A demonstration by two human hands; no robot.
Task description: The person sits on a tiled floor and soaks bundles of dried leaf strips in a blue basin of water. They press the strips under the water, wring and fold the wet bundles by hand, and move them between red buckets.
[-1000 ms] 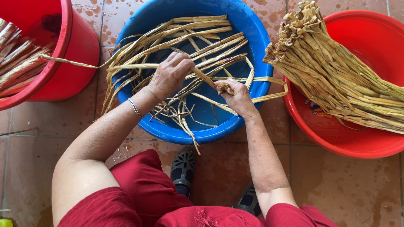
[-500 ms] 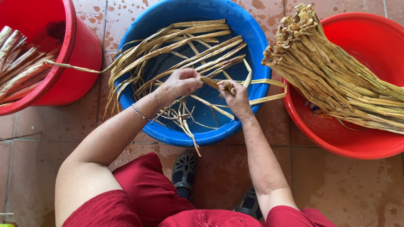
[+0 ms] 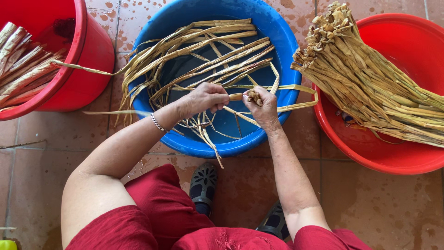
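Note:
Over a blue basin [image 3: 286,41] both my hands grip one short tan plant stalk [image 3: 237,96]. My left hand [image 3: 203,99] closes around its left end; a thin bracelet circles that wrist. My right hand [image 3: 263,107] holds the frayed root end of the same stalk. Long pale yellow peeled strips [image 3: 203,51] lie across the basin and hang over its left and right rims.
A red tub [image 3: 397,153] at the right holds a thick bundle of unpeeled stalks [image 3: 370,88]. A red bucket [image 3: 83,65] at the left holds peeled pale stalks [image 3: 23,65]. Wet brown tiled floor [image 3: 384,208], my red-clothed knees and dark sandals [image 3: 203,185] lie below.
My left hand has slid right along the stalk until it sits close to my right hand. The stalk now lies nearly level between them.

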